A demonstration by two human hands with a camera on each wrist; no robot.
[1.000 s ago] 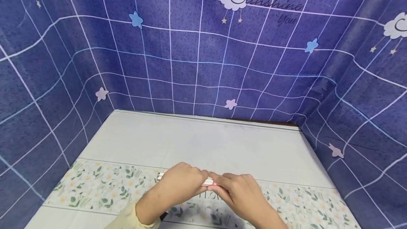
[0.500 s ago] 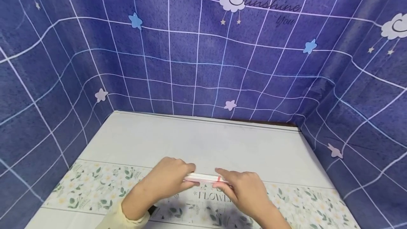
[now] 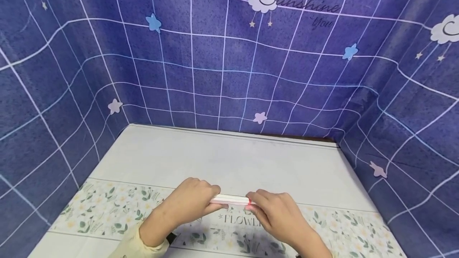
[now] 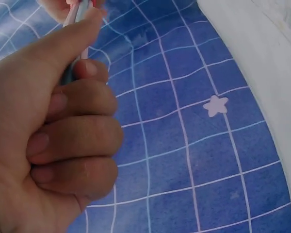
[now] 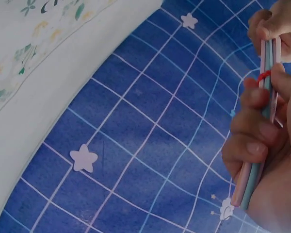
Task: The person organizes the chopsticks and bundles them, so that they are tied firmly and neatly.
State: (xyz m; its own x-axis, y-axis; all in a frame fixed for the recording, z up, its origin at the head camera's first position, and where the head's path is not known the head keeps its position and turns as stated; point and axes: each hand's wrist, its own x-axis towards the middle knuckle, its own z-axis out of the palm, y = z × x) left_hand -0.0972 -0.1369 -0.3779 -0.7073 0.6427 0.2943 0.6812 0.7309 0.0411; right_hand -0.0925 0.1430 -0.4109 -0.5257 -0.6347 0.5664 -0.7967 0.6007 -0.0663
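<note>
A bundle of slim pastel sticks (image 3: 229, 199), pink, teal and white, is held level above the table by both hands. A thin red band (image 5: 264, 75) is wound around it. My left hand (image 3: 190, 199) grips the bundle's left part, its thumb laid along the sticks in the left wrist view. My right hand (image 3: 276, 214) curls around the right part, with thumb and forefinger right at the red band. In the right wrist view, pink and teal stick ends (image 5: 245, 194) poke out below the curled fingers. The left end of the bundle is hidden inside my left hand.
Beneath the hands lies a white table cover (image 3: 229, 162) with a floral strip (image 3: 118, 210) and printed lettering. A blue gridded curtain (image 3: 215, 71) with stars and clouds encloses the back and both sides. A small dark object (image 3: 172, 238) shows by the left sleeve.
My left hand has moved left along the bundle, baring its middle. My right hand has shifted slightly right, and its fingertips are now at the red band.
</note>
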